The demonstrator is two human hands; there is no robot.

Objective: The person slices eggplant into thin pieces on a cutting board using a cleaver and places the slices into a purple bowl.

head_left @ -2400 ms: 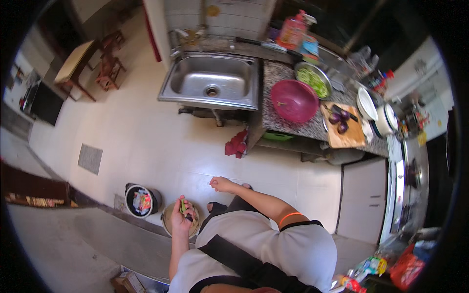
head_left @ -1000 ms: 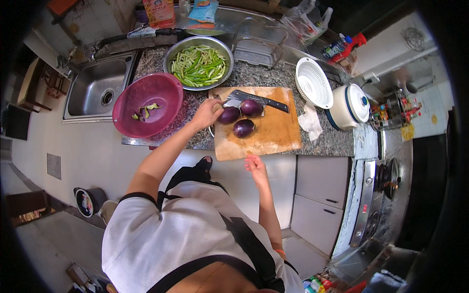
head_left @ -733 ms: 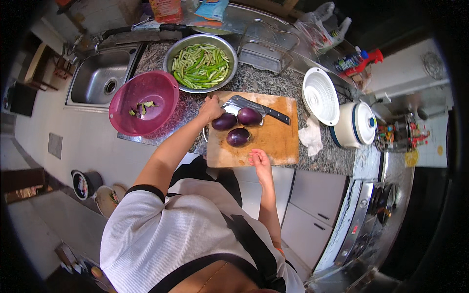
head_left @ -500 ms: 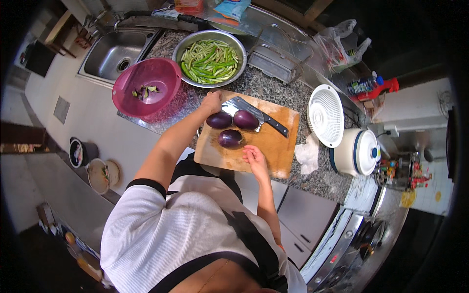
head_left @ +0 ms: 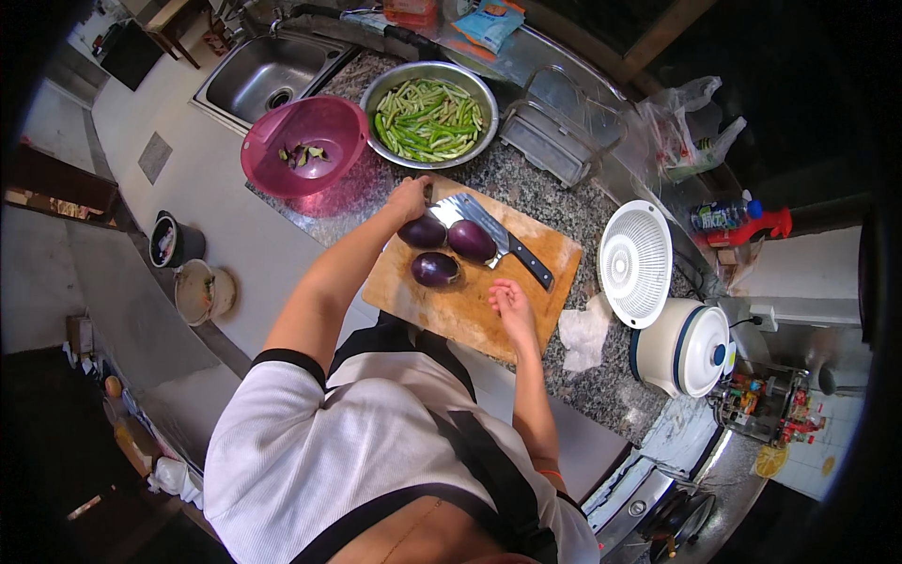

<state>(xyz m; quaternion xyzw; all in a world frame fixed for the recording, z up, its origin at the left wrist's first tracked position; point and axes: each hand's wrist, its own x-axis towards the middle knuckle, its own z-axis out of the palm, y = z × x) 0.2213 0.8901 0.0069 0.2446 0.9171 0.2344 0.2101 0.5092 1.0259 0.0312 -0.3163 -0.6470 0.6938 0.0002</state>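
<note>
Three round purple eggplants lie on a wooden cutting board (head_left: 404,303): one far left (head_left: 423,232), an eggplant beside it to the right (head_left: 472,242), and a nearer eggplant (head_left: 436,270). Behind them a cleaver (head_left: 526,256) rests flat, its black handle pointing right and its blade partly covered by the eggplants. My left hand (head_left: 410,199) grips the board's far left corner, close to the first eggplant; some of its fingertips are hidden. Over the board's right part hovers my right hand (head_left: 511,308), fingers loosely curled and apart, with nothing visible in them.
Beyond the board stand a steel bowl of cut green beans (head_left: 369,120) and a pink basin (head_left: 258,169) with scraps. A sink (head_left: 230,89) is far left. At right are a white strainer basket (head_left: 635,249), a crumpled white cloth (head_left: 583,338) and a cream pot (head_left: 662,348).
The whole view has turned, tilting the board and counter clockwise. My right hand sits slightly farther from the nearest eggplant. My left hand stays at the board's corner.
</note>
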